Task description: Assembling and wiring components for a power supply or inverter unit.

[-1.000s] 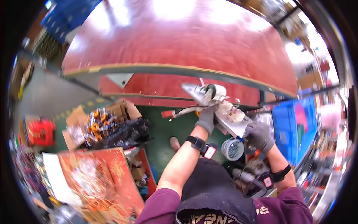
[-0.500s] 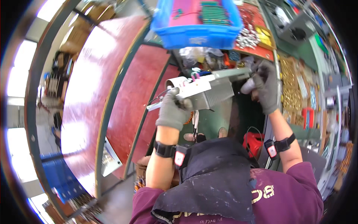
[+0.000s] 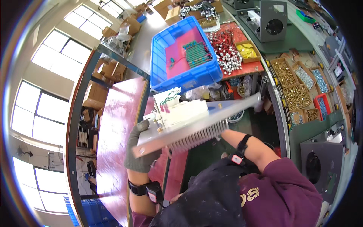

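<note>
My left hand, in a grey glove, grips the left end of a long metal mounting plate, with the thumb over its top edge. A finned heat sink hangs from the underside of the plate. On top sit white blocky parts and a white piece with green wires. The plate is tilted, with its far right end higher and blurred by motion. My right forearm reaches in behind the heat sink, and the assembly hides my right hand, so its grip does not show.
Beyond the assembly stands a blue crate with green circuit boards inside. To its right lie red wires with white connectors and a box of yellow parts. Trays of brass screws line the right bench. A red-topped shelf stands at left.
The plate assembly has come closer and turned, showing its long edge and fins. My right hand has moved from the plate's far right end to behind it. The view has swung, bringing windows in.
</note>
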Motion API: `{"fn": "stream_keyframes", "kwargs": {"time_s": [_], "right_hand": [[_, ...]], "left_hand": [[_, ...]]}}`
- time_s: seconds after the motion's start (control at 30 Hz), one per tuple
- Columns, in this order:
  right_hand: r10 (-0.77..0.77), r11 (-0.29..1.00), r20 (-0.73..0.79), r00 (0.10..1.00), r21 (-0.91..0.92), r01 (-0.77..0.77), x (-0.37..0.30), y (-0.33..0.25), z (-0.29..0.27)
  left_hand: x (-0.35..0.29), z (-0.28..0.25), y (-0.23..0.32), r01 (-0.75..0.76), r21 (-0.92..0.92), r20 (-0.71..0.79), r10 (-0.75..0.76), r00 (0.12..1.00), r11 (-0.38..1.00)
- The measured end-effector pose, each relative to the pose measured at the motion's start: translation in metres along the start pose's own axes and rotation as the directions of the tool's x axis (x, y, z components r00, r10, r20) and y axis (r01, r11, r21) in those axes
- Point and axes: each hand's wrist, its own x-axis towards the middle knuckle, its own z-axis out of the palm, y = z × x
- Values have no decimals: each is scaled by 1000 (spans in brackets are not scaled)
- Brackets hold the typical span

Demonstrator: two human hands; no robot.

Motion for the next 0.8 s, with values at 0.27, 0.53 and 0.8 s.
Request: {"fn": "stream_keyframes", "kwargs": {"time_s": [0.27,0.53,0.8], "right_hand": [[80,921,-455,887,373,108,-71,-63,-113],[156,533,-747,646,615,582,-265,-197,-196],[234,960,-966,110,248,133,-492,-216,-251]], "left_hand": [[26,4,49,232,81,578,-235,781,969],[97,121,34,241,408,735,-473,485,881],[41,323,-97,155,559,828,-558,-55,815]]}}
